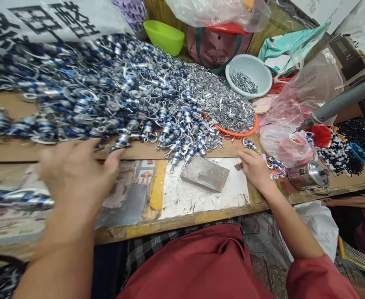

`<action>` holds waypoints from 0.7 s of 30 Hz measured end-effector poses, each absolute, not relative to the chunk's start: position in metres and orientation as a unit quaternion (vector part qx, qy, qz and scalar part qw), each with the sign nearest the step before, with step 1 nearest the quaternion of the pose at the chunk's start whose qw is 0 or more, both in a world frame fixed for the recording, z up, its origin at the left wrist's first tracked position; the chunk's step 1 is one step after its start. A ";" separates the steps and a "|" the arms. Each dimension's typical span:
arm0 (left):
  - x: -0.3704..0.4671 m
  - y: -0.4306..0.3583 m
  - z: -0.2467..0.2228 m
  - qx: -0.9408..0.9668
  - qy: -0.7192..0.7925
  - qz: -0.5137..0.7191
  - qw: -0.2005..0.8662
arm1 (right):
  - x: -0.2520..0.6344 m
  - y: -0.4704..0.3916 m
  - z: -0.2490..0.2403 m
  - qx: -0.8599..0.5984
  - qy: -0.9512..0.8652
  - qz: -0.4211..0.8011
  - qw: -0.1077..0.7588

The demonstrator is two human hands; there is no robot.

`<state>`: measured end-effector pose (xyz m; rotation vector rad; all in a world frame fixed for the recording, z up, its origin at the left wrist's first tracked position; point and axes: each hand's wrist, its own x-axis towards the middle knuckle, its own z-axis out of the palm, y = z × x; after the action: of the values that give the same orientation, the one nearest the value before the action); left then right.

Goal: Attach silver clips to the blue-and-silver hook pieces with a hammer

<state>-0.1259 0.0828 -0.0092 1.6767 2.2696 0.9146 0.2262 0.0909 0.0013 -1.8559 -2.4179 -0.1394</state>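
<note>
My left hand [76, 178], blurred by motion, reaches over the front edge of a large heap of blue-and-silver metal swivel-like pieces [107, 83]. Its thumb and fingers are apart, with one blue-and-silver piece [122, 141] beside the thumb. My right hand [255, 168] has its fingers curled together at the board's front edge. Just beyond its fingertips shows a small blue-and-silver piece [250, 144]; whether the fingers grip it is hidden. A small brown block [238, 166] pokes out beside that hand. Between the hands lies a grey rectangular block [205, 173] on white paper.
Small silver parts [224, 99] are heaped around an orange rim [243, 133]. Behind stand a pale blue bowl [265, 77] and a green bowl [165, 37]. An electric screwdriver [341, 97] hangs at right, above a glass pot [309, 176]. Finished-looking rows [17, 197] lie at left.
</note>
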 end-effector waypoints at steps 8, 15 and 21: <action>-0.140 0.111 -0.021 0.527 0.784 0.328 0.015 | 0.198 0.150 -0.003 -0.631 -0.768 -0.054 -0.090; -0.083 0.060 0.013 0.682 0.513 0.515 0.082 | 0.188 0.144 0.008 -0.600 -0.792 -0.022 -0.105; -0.027 0.053 0.000 0.812 0.326 0.466 0.129 | 0.184 0.146 0.011 -0.604 -0.794 0.023 -0.057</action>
<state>-0.0269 0.0530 0.0003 2.3613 0.9475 1.3538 0.1840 0.1465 0.0112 -1.9701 -2.5897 0.0759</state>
